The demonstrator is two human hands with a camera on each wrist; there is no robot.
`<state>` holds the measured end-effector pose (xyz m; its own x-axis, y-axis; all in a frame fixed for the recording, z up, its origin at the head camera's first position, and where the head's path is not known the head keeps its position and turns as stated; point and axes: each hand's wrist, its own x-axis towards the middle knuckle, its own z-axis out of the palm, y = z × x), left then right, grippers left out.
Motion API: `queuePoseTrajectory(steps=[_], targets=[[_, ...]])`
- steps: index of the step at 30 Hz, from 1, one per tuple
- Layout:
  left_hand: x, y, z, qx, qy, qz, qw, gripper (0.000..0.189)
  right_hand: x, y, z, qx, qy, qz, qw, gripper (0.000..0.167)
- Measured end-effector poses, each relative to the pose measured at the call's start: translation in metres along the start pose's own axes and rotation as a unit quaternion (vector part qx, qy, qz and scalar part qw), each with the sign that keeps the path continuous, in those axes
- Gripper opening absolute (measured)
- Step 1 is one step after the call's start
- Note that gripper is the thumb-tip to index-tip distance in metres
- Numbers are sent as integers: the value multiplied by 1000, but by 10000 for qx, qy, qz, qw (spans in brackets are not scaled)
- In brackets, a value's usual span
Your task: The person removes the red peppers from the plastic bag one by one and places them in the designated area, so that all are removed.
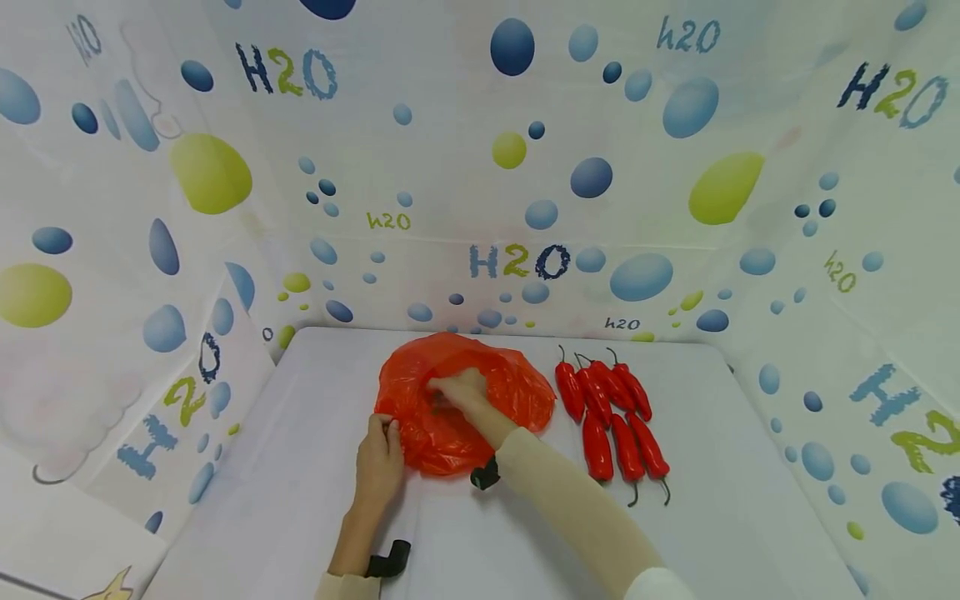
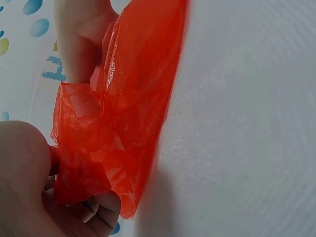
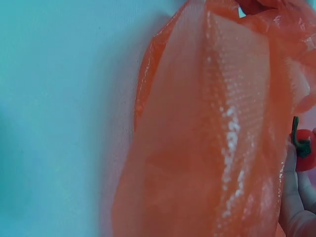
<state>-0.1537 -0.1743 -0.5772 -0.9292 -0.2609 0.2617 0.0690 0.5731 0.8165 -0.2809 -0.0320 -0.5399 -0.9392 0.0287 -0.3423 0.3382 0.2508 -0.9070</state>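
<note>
A thin red plastic bag (image 1: pixel 517 392) lies with its mouth spread apart on the white table. My left hand (image 1: pixel 380 467) pinches the bag's near left rim; in the left wrist view its fingers (image 2: pixel 106 207) curl round the crumpled plastic. Reaching in through the mouth, my right hand (image 1: pixel 463 392) is inside the bag. It holds a red chili pepper (image 3: pixel 305 153) with a green stem, partly cut off by the edge of the right wrist view. The bag's wall hides much of that hand there.
To the right of the bag, several red chili peppers (image 1: pixel 596 400) lie in two rows on the white table (image 1: pixel 750 500). A printed curtain (image 1: pixel 450 167) with blue and green drops hangs behind and at both sides.
</note>
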Motion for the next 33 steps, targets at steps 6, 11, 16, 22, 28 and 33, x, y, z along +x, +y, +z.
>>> queuePoseTrajectory(steps=[6,11,16,22,28,33], targets=[[0,0,0,23,-4,-50,10000,15,-7,1,-4,-62,120,37,9999,28],[0,1,-1,23,-27,-64,10000,16,-12,1,-10,-124,117,2,9999,25],[0,0,0,10,-20,15,10000,16,-15,1,-18,-49,34,-32,10000,22],[0,-1,1,15,4,47,10000,15,-22,3,-29,257,-12,-150,9996,19],[-1,0,1,36,77,29,10000,13,-31,6,-40,417,114,-241,9988,20],[0,1,1,58,147,154,9998,12,-35,7,-49,539,178,-548,9969,19]])
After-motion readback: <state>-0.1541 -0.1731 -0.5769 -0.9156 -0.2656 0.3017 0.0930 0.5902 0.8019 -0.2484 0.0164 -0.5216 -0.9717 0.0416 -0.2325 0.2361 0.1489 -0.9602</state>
